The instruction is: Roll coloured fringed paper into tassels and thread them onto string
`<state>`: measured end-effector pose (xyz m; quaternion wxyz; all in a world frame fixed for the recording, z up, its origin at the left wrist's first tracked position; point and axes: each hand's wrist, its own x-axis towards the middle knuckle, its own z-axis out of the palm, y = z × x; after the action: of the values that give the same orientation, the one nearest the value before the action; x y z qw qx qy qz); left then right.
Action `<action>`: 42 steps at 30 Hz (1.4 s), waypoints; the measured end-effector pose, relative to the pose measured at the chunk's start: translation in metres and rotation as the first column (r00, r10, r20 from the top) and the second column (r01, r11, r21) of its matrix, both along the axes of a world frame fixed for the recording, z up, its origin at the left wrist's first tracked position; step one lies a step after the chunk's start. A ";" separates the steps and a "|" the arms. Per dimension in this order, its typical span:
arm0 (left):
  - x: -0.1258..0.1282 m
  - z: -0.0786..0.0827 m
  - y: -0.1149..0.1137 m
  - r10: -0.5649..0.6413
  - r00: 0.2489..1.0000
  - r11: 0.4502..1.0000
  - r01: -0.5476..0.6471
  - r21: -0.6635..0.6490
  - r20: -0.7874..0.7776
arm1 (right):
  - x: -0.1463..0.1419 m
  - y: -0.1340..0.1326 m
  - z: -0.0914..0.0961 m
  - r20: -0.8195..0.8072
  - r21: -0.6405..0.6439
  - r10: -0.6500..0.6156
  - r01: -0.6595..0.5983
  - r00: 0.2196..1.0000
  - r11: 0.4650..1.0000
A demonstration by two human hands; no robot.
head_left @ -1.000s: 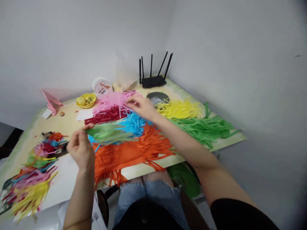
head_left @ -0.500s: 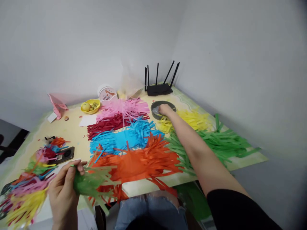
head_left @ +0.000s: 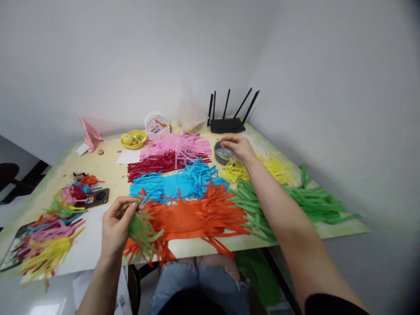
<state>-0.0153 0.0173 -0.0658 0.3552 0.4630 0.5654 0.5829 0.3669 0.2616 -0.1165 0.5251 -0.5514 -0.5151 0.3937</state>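
Pinched between the thumb and fingers of my left hand [head_left: 116, 221] is a green fringed paper tassel [head_left: 141, 229]. Its strips hang over the left end of a fringed orange paper stack [head_left: 183, 218]. My right hand [head_left: 241, 149] is just above a round grey dish [head_left: 220, 158] that has clear, shiny contents. The right fingertips are pressed together; whatever they may hold is too small to make out. Under the right forearm are fringed yellow paper [head_left: 275, 168] and fringed green paper [head_left: 315, 199].
Blue [head_left: 173, 184], dark red [head_left: 152, 165] and pink [head_left: 183, 146] fringed stacks lie behind the orange one. Multicoloured tassels [head_left: 49, 245] and a phone [head_left: 98, 197] are at left. Farther back are a yellow fruit bowl [head_left: 134, 144], white tub [head_left: 156, 123] and black router [head_left: 227, 125].
My right hand has risen out of the grey dish. My left hand has moved up and to the right with the green tassel. The whole view has shifted slightly.
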 end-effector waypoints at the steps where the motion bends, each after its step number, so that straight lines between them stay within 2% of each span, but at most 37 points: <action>1: 0.005 0.002 0.002 -0.035 0.999 0.999 0.035 0.003 0.003 | -0.012 -0.013 0.005 -0.066 0.032 0.041 -0.039 0.997 0.999; 4: 0.024 0.007 0.007 -0.151 0.988 0.988 0.151 0.030 0.011 | -0.055 -0.059 0.014 -0.209 0.098 0.181 -0.163 0.961 0.982; 7: 0.049 0.009 0.012 -0.251 0.968 0.966 0.248 0.075 0.027 | -0.102 -0.108 0.020 -0.323 0.132 0.317 -0.289 0.892 0.948; 11: 0.071 0.005 0.015 -0.304 0.947 0.945 0.286 0.156 0.104 | -0.150 -0.162 0.029 -0.501 0.150 0.435 -0.420 0.748 0.895; 14: 0.072 0.000 0.010 -0.312 0.937 0.940 0.279 0.198 0.159 | -0.165 -0.186 0.037 -0.501 0.157 0.478 -0.467 0.721 0.870; 21: 0.062 -0.001 -0.009 -0.324 0.920 0.942 0.291 0.167 0.221 | -0.173 -0.212 0.049 -0.247 0.269 0.519 -0.457 0.818 0.848; 24: 0.061 0.001 -0.016 -0.325 0.920 0.941 0.291 0.175 0.219 | -0.175 -0.219 0.051 -0.177 0.277 0.516 -0.461 0.838 0.843; 35: 0.052 -0.003 -0.029 -0.375 0.920 0.915 0.349 0.200 0.110 | -0.174 -0.231 0.051 -0.257 0.190 0.610 -0.579 0.750 0.793; 39: 0.051 -0.008 -0.029 -0.385 0.921 0.906 0.368 0.206 0.048 | -0.173 -0.232 0.048 -0.261 0.172 0.616 -0.592 0.743 0.787; 42: 0.054 -0.013 -0.028 -0.351 0.936 0.915 0.336 0.225 0.026 | -0.175 -0.233 0.045 -0.263 0.169 0.608 -0.585 0.749 0.793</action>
<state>0.0382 -0.0102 -0.0786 0.4179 0.5714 0.3964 0.5845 0.1922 0.0287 -0.0720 0.4648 -0.2705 -0.5916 0.6007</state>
